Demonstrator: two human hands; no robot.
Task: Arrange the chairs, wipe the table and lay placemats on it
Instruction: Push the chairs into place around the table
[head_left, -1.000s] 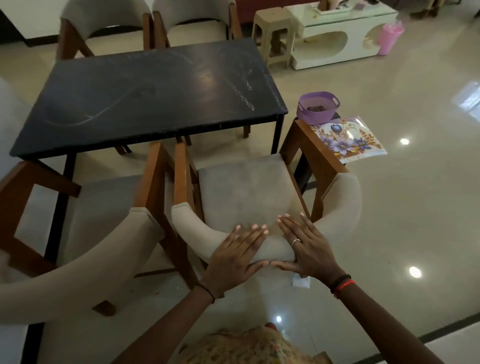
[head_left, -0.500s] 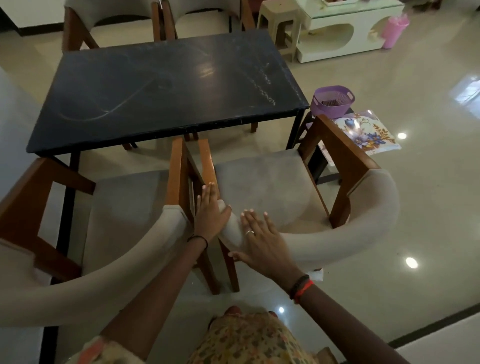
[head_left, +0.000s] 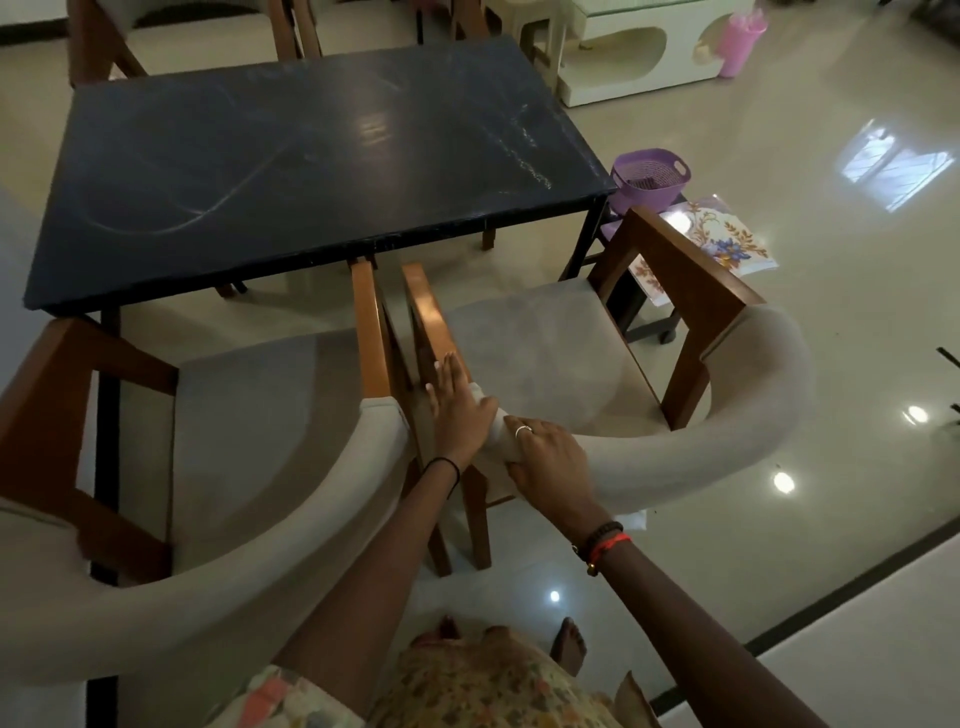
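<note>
A: Where are the person's hands?

B: Both rest on the right chair (head_left: 550, 353), at the left end of its curved padded backrest. The left hand (head_left: 460, 410) lies flat with fingers straight and together, pressed along the wooden armrest where it meets the padding. The right hand (head_left: 548, 462) curls over the backrest just beside it, fingers wrapped down around the padding; a ring shows on one finger.

A: And the other chair?

B: The left chair (head_left: 249, 415) stands just beside it, the two armrests nearly touching. Both chairs face the dark table (head_left: 311, 161), their seats short of its near edge.

A: Any writing to read?

B: None can be made out.

A: What else is around?

B: A purple basket (head_left: 649, 179) sits past the table's right corner, with floral placemats (head_left: 727, 236) beside it, partly hidden behind the right chair's far armrest. Two more chairs (head_left: 197, 31) stand at the table's far side. A pink container (head_left: 740, 39) stands by a pale low table (head_left: 639, 57).
</note>
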